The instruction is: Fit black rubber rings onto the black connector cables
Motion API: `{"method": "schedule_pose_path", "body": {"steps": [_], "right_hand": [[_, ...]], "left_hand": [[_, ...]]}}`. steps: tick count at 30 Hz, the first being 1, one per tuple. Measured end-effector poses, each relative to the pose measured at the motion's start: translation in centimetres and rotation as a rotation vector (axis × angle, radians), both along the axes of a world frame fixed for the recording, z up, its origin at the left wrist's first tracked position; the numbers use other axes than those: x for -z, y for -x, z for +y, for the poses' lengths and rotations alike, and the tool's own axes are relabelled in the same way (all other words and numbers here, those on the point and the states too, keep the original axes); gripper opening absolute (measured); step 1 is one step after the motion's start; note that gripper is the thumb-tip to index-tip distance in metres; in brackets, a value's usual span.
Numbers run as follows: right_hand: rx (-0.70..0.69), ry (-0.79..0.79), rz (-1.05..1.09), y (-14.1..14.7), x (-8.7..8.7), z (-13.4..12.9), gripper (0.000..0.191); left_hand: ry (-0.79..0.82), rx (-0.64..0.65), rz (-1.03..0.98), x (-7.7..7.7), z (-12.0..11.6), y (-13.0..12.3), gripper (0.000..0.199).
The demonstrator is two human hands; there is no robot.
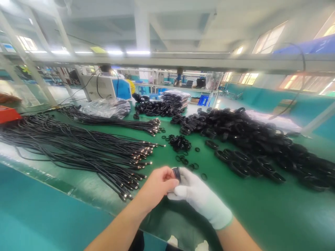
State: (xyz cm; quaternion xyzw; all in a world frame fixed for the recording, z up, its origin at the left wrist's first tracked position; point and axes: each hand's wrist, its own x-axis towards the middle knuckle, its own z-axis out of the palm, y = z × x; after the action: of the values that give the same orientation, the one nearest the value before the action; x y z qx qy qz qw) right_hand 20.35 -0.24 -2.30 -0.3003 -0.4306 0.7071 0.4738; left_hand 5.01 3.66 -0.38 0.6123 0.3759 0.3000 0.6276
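My left hand (160, 182), bare, and my right hand (195, 190), in a white glove, meet near the front of the green table. Between them is a small bundle of black cable loops (177, 173), with the fingers of both hands closed around it. Most of the bundle is hidden by the fingers. Just beyond my hands lie several small black rings (183, 159) and a little heap of similar rings (180, 143). To the left, long black cables (104, 153) lie side by side, their metal plug ends (138, 155) pointing toward my hands.
A large heap of coiled black cables (240, 132) covers the right side of the table (209, 195). Further back are another coil pile (157, 108), stacked bagged pieces (175, 98), a clear plastic bag (106, 108) and a white-and-blue machine (107, 87). An orange-red object (9, 115) is far left.
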Motion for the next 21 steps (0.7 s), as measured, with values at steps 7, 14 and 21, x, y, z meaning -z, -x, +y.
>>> {"method": "schedule_pose_path", "body": {"steps": [7,14,21], "right_hand": [[0.016,0.053,0.050,0.0,0.7,-0.1,0.043],[-0.002,0.085,0.000,0.5,0.1,-0.2,0.041],[-0.011,0.096,-0.024,0.5,0.0,-0.4,0.049]], "left_hand": [[0.003,0.099,-0.003,-0.2,0.1,0.2,0.012],[-0.711,-0.197,0.431,-0.2,0.0,0.5,0.034],[-0.842,-0.236,0.282,1.6,0.9,-0.4,0.032]]}}
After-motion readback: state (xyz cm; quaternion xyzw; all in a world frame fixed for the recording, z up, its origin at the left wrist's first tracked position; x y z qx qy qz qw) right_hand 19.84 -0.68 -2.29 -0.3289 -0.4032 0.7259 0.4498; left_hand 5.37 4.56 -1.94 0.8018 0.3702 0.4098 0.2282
